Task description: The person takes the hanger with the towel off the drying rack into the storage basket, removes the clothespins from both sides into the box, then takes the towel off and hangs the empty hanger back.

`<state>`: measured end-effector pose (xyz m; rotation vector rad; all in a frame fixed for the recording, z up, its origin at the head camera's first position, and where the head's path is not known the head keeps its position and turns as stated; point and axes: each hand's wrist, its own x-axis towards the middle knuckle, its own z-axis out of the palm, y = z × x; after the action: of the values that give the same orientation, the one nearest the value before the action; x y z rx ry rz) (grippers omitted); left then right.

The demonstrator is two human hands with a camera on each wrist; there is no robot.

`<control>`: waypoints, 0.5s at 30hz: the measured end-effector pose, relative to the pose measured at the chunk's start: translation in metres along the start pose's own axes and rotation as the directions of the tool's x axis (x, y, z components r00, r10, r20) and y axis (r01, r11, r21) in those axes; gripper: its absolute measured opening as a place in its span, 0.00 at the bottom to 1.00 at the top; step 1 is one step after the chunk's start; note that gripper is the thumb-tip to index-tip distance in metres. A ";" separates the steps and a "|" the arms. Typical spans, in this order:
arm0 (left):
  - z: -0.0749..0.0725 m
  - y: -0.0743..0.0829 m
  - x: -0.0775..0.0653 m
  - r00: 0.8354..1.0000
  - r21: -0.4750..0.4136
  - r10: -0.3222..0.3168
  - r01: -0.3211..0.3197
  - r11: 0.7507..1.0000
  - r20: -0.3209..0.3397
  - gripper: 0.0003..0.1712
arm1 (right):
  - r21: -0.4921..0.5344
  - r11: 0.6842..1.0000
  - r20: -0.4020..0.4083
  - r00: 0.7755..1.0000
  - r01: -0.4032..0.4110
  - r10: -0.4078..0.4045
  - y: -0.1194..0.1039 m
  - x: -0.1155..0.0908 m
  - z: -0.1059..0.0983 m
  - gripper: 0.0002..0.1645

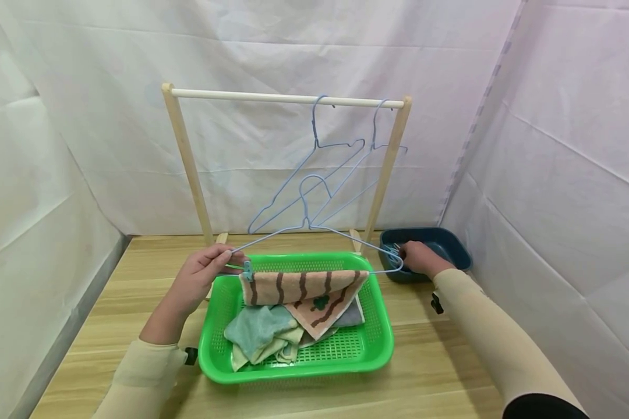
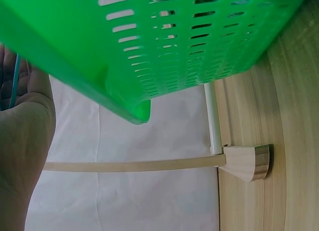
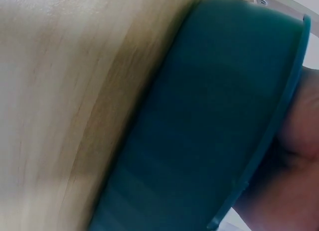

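Observation:
My left hand (image 1: 201, 272) pinches the left end of a blue wire clothes hanger (image 1: 272, 234), held over a green basket (image 1: 217, 364). Draped over the hanger's bottom bar is a pink towel with brown wavy stripes (image 1: 293, 287). A blue clothespin (image 1: 248, 271) clips the towel's left corner to the bar. At the right, my right hand (image 1: 423, 259) reaches into a dark teal bin (image 1: 453, 247), its fingertips among blue clothespins (image 1: 391, 252) at the left side. The bin wall hides these fingers in the right wrist view, so I cannot tell whether they grip one.
Behind the basket stands a wooden rack with a white rod (image 1: 241, 96). Two more blue hangers, one in the middle (image 1: 293, 174) and one at the right (image 1: 374, 131), hang from it. A light green towel (image 1: 262, 329) and a grey cloth (image 1: 351, 314) lie in the basket.

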<state>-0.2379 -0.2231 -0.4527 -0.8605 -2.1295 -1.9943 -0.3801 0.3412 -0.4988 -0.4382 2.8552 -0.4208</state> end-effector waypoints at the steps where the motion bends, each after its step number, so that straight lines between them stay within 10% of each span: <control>1: 0.000 0.000 0.000 1.000 0.000 0.000 0.000 1.000 0.000 0.17 | -0.003 1.000 0.000 1.000 0.000 0.000 0.000 0.000 0.000 0.08; 15: 0.000 0.001 -0.001 1.000 0.005 -0.005 0.005 1.000 -0.005 0.17 | -0.001 1.000 0.018 1.000 -0.025 0.025 0.000 0.003 0.000 0.08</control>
<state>-0.2364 -0.2233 -0.4517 -0.8490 -2.1348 -1.9905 -0.3828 0.3406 -0.4992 -0.4041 2.8400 -0.4095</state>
